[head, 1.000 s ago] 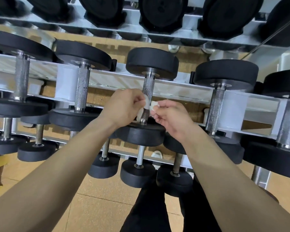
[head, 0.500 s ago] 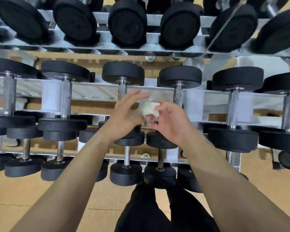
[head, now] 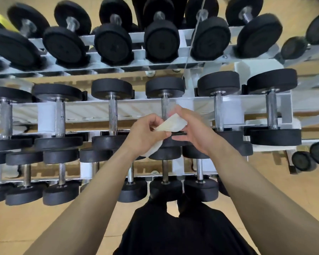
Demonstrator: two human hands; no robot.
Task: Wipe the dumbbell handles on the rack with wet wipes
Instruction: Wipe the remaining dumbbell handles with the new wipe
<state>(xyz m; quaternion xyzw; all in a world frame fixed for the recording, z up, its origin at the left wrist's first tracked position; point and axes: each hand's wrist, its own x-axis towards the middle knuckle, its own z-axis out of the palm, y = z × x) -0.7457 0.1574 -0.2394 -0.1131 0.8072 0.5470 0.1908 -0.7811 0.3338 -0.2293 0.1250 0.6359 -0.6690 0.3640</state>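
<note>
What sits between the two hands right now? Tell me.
The head view shows a wet wipe stretched between the left hand and right hand, both pinching it, in front of a middle-row dumbbell handle.

A tan tiled floor (head: 293, 203) lies under everything. A yellow object (head: 0, 20), blurred, shows at the upper left edge. Black trousers (head: 182, 230) fill the lower middle of the view.
</note>
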